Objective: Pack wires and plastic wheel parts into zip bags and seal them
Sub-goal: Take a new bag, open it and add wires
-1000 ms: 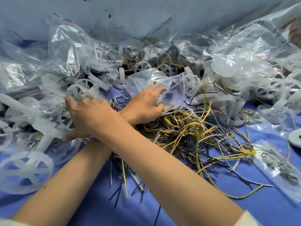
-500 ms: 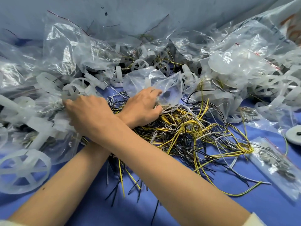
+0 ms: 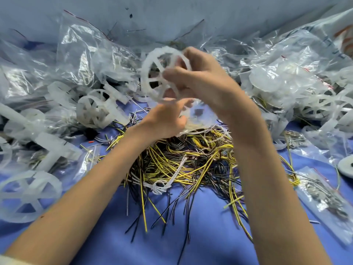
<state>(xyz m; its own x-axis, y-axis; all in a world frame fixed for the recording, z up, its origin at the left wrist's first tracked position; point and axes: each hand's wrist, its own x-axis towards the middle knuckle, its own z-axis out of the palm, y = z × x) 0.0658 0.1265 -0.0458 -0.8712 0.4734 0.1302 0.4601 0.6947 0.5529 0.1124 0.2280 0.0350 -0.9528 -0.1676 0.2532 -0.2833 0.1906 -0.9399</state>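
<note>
Up above the mess, the right hand (image 3: 206, 81) held one white wheel (image 3: 144, 77) in the air. Its thumb lay across the front of the spokes and its fingers curled round the back. The left hand (image 3: 166, 119) was just under the wheel, with bent fingers at the edge of a clear bag (image 3: 202, 116). That part was blurry, so I cannot tell if it pinched the bag or only touched it. Something small and dark showed inside that bag.

Under both arms lay one big pile of wires (image 3: 181, 161) on the blue counter (image 3: 191, 241). They were yellow, black and white, and too tangled to count.

One small zip bag (image 3: 324, 196) lay flat on the right, beside the wires, with little grey metal bits inside. At the back, many crumpled see-through bags were heaped up. The heap on the right (image 3: 286, 81) had white wheel parts inside it.

A second wheel (image 3: 24, 196) lay flat near the left arm, out of any bag. A third wheel (image 3: 93, 108) stood tilted among white plastic bits further back. One round white disc (image 3: 346, 167) peeked in at the right edge.
</note>
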